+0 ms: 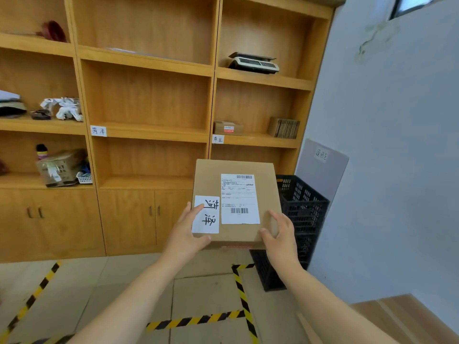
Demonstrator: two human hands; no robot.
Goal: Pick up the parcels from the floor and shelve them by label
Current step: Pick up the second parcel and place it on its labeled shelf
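- The box (236, 202) hides the left hand's (185, 235) fingers beneath it, and part of the black crate (301, 207) behind it;
- the shipping label's (239, 198) fine print is too small to read;
- the dark red object (53, 31) on the top left shelf is blurred;
- both forearms run off the bottom edge.

looks like a small parcel sorting room: wooden shelving (149, 135) tagged with handwritten labels (98, 131), a weighing scale (253, 62), hazard tape (242, 291) marking floor bays, perhaps a returns crate (301, 207).
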